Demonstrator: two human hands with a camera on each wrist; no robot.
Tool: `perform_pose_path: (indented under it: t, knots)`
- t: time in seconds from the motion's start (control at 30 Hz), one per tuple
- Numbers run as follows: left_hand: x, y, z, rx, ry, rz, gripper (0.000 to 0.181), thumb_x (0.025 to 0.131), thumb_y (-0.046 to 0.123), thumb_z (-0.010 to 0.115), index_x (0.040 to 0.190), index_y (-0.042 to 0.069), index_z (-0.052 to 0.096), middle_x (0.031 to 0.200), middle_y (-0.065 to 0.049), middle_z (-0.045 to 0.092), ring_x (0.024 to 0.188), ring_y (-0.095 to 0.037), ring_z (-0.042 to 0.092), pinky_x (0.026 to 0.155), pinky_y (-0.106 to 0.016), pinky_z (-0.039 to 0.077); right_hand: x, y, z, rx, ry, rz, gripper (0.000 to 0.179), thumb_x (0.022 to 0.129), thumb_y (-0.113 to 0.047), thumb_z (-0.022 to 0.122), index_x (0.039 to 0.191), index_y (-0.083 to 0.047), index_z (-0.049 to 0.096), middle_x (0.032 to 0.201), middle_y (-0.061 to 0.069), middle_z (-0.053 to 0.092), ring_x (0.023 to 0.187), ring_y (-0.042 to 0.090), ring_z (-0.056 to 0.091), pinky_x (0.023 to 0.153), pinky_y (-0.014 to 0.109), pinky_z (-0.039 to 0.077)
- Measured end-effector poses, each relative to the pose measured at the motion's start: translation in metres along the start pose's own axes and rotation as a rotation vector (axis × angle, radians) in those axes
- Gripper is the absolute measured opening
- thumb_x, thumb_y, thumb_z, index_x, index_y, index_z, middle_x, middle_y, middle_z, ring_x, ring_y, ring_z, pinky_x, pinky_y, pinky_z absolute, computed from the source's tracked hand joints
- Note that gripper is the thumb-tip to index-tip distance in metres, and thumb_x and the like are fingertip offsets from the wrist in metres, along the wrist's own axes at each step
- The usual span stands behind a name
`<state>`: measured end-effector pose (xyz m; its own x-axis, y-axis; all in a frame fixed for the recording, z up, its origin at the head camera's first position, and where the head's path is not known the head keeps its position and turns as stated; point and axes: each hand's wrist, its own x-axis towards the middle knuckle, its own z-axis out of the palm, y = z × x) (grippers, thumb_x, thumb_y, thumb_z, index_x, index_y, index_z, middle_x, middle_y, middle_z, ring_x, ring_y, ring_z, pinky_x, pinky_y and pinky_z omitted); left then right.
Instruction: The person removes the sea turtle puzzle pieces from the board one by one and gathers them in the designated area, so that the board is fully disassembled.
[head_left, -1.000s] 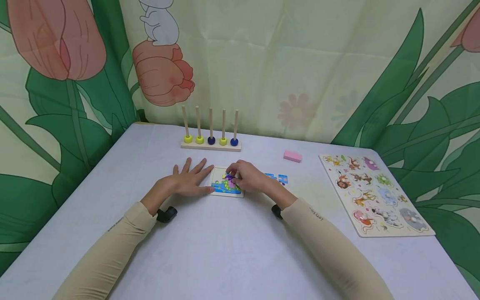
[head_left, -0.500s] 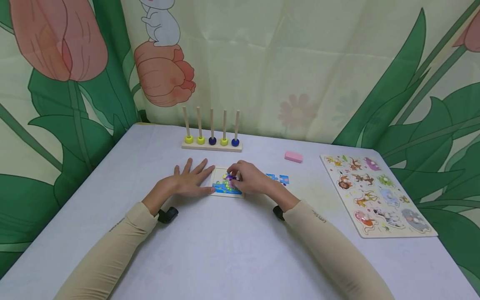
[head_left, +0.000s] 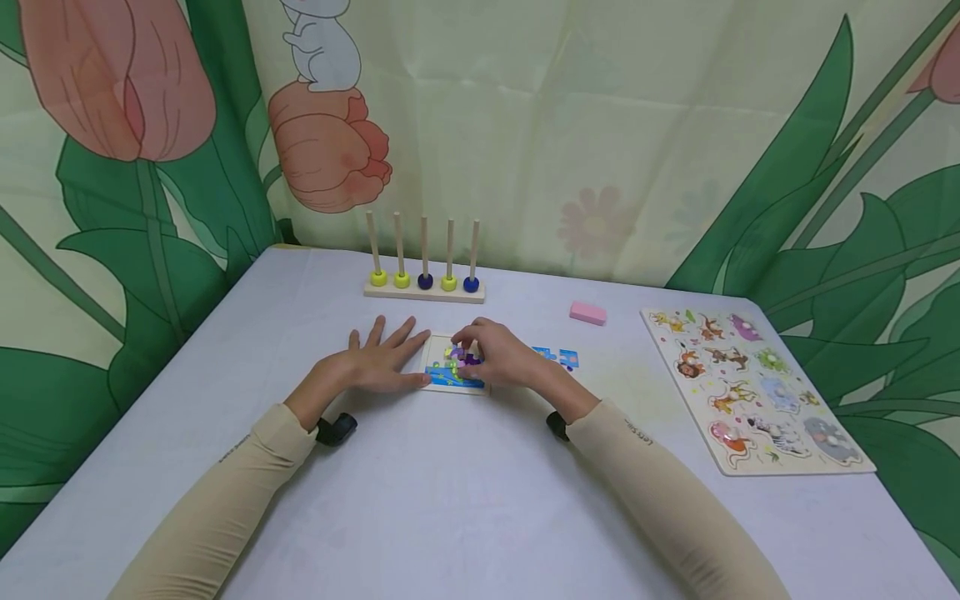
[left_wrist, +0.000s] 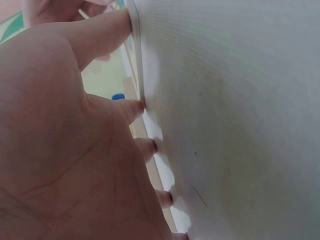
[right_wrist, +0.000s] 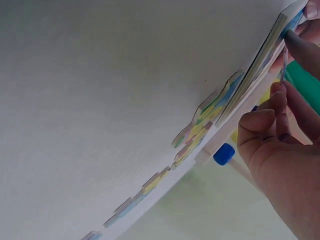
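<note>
My left hand [head_left: 375, 362] lies spread on the table, its thumb and index fingertip at the left edge of a small puzzle tray [head_left: 435, 348]. In the left wrist view the thumb [left_wrist: 102, 37] presses at the tray's side. Over the tray, my right hand [head_left: 501, 354] pinches a purple jigsaw piece [head_left: 457, 354] between thumb and fingers. From the right wrist the jigsaw piece shows edge-on and tilted up. Fitted blue pieces with green shapes [head_left: 450, 377] fill the tray's near part. The right hand hides the tray's right side.
Several loose jigsaw pieces [head_left: 567, 358] lie right of the tray, partly behind my right wrist. A bead stand with upright pegs [head_left: 423, 294] is at the back. A pink block [head_left: 588, 313] lies back right, and an animal knob puzzle board [head_left: 697, 402] far right.
The purple jigsaw piece has turned and shifted slightly within my right fingers, over the tray. My left hand keeps its place at the tray's edge.
</note>
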<state>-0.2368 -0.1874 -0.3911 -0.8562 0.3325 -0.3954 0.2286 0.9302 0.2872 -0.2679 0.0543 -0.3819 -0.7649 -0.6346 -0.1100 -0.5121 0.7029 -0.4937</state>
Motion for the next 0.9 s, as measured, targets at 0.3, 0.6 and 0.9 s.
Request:
perform_pose_path:
  t: [0.3, 0.6, 0.9]
  knots:
    - [0.007, -0.004, 0.001, -0.008, 0.004, -0.003, 0.092, 0.101, 0.073, 0.046, 0.172, 0.027, 0.011, 0.181, -0.010, -0.008, 0.162, -0.054, -0.018, 0.120, -0.084, -0.009, 0.001, 0.003, -0.001, 0.006, 0.047, -0.019, 0.046, 0.096, -0.021, 0.081, 0.138, -0.007, 0.069, 0.121, 0.010, 0.069, 0.100, 0.021, 0.059, 0.088, 0.029, 0.052]
    - [0.016, -0.013, 0.010, -0.006, 0.013, -0.013, 0.094, 0.098, 0.077, 0.046, 0.172, 0.031, 0.010, 0.181, -0.006, -0.010, 0.163, -0.051, -0.020, 0.120, -0.084, -0.009, -0.004, 0.007, -0.002, 0.037, 0.055, -0.016, 0.046, 0.095, -0.024, 0.081, 0.136, -0.006, 0.069, 0.118, 0.009, 0.070, 0.099, 0.020, 0.059, 0.086, 0.029, 0.051]
    - [0.013, -0.011, 0.010, -0.015, 0.021, -0.012, 0.092, 0.100, 0.074, 0.047, 0.172, 0.031, 0.011, 0.181, -0.006, -0.009, 0.162, -0.052, -0.020, 0.120, -0.084, -0.009, -0.024, 0.023, -0.007, 0.086, 0.112, -0.040, 0.040, 0.093, -0.019, 0.080, 0.129, -0.003, 0.071, 0.112, 0.010, 0.072, 0.084, 0.017, 0.056, 0.077, 0.026, 0.046]
